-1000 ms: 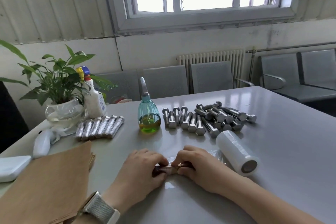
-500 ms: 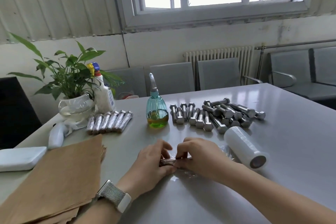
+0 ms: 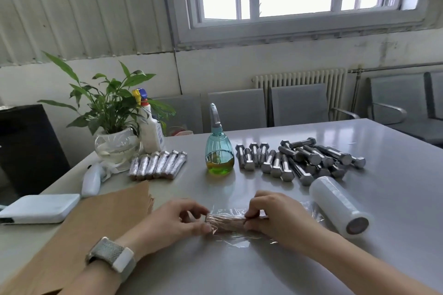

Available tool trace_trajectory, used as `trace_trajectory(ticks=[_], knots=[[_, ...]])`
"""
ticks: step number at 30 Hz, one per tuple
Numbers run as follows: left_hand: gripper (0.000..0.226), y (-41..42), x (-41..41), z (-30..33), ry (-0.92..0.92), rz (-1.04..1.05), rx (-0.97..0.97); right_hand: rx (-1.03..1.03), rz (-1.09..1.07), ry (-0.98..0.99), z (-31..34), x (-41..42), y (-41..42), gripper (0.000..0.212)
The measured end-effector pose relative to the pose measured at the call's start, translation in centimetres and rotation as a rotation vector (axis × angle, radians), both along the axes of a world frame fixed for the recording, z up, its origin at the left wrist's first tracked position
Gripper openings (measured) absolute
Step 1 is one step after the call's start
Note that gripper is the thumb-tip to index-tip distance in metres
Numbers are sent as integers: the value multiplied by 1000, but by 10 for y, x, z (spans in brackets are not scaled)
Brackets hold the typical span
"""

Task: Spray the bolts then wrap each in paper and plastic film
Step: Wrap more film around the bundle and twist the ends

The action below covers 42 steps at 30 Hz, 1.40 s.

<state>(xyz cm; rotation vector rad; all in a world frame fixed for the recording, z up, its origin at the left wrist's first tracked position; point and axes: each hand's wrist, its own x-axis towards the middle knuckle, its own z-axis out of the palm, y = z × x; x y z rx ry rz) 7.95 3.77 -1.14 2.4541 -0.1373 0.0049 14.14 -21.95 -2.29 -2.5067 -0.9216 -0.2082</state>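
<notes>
Film-wrapping step in hand: my left hand (image 3: 167, 218) and right hand (image 3: 271, 218) pinch the ends of the paper-wrapped bolt (image 3: 225, 222) on the worktop (image 3: 383, 199); next, I judge, sealing the film (image 3: 239, 239) tight.

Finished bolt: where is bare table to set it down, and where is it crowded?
Bare: between the wrapped bolts and spray bottle; also right of the film roll. Crowded: the loose bolts behind the roll, and the brown paper at left.
</notes>
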Motion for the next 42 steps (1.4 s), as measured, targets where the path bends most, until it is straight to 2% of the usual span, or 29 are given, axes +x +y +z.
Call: trace_trajectory(ticks=[4, 8, 10, 14, 18, 21, 24, 28, 33, 36, 38, 40, 42], knots=[[31, -12, 4, -10, -65, -8, 115, 28, 5, 22, -1, 0, 0, 20], [36, -19, 6, -15, -136, -4, 439, 84, 28, 70, -1, -2, 1, 15], [34, -20, 6, -16, -148, 28, 301, 117, 33, 78, -1, -3, 0, 13], [28, -28, 8, -7, -187, 35, -219, 172, -2, 127, 2, -2, -7, 13], [43, -52, 17, 4, -244, 19, -527, 186, -53, 151, 3, -3, -15, 10], [36, -84, 27, 4, -291, -19, -705, 176, -84, 170, 5, -3, -22, 15], [17, -122, 40, 3, -290, -80, -752, 152, -100, 163, 4, -4, -29, 29], [26, -150, 53, 0, -240, -77, -772, 156, -91, 125, 0, -8, -33, 11], [25, -153, 63, -17, -218, 63, -786, 199, -71, 78, 0, -9, -30, 12], [19, -153, 62, -21, -180, 67, -748, 116, -37, 110, 7, -10, -31, 9], [23, -152, 60, -20, -190, 50, -704, 39, -42, 111, 21, -8, -38, 13], [34, -152, 60, -19, -196, 50, -670, 90, -141, 2, 41, -1, -55, 15], [33, -152, 60, -19, -191, 73, -648, 101, -339, -120, 56, 8, -80, 25]])
